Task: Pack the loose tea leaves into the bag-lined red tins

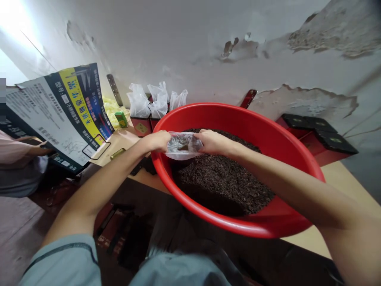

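Patchy wall (190, 51) beyond filmy bag (182, 155) between left hand (160, 140) and right hand (212, 142)

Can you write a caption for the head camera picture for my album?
Left hand and right hand hold a clear bag open over a red tub of dark bits.

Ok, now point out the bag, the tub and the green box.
Bag (183, 154): head view, near edge of its mouth.
Tub (226, 117): head view, far inner wall.
Green box (121, 120): head view, about its middle.
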A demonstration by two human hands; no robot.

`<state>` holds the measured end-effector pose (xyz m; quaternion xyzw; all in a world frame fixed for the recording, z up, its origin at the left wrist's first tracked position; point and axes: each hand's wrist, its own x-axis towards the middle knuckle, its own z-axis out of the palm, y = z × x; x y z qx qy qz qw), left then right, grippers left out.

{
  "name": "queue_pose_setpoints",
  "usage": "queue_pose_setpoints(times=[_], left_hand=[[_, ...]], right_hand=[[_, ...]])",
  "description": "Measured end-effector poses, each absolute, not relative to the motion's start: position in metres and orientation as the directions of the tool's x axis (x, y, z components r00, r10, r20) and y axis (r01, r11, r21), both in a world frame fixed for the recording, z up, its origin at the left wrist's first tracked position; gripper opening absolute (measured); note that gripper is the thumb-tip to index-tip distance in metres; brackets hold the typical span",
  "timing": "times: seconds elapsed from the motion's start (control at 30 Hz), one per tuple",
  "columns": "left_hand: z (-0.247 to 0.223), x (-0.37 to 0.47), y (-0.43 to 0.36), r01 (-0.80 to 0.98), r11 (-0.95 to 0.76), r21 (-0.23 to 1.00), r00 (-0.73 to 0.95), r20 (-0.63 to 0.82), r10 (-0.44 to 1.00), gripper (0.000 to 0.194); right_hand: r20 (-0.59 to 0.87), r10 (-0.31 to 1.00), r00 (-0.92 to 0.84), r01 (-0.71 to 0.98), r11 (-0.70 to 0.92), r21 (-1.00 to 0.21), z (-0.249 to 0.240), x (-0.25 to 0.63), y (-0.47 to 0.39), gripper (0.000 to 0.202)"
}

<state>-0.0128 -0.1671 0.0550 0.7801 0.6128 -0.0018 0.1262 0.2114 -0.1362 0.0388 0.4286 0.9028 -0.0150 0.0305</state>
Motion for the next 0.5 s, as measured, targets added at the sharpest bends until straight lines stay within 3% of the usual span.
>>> queue_pose_setpoints(times=[0.1,0.2,0.33,0.5], left_hand=[[0.051,-0.005,-0.159,0.968,-0.24,0.078,0.252,-0.312,0.916,0.05],[0.047,-0.011,-0.151,0.968,-0.182,0.172,0.228,-0.306,0.924,0.07],[0.036,-0.028,-0.14,0.912,-0.263,0.315,0.341,-0.224,0.913,0.071],[0.017,-0.043,-0.123,0.809,-0.33,0.487,0.426,-0.097,0.899,0.085]], right_hand=[[-0.091,0.768,-0.633,0.773,0.634,-0.026,0.025,0.208,-0.122,0.045],[-0.033,0.725,-0.688,0.721,0.678,-0.14,0.016,0.207,-0.111,0.056],[0.029,0.678,-0.734,0.621,0.688,-0.377,0.007,0.211,-0.102,0.067],[0.019,0.759,-0.65,0.627,0.551,-0.551,-0.013,0.215,-0.092,0.074]])
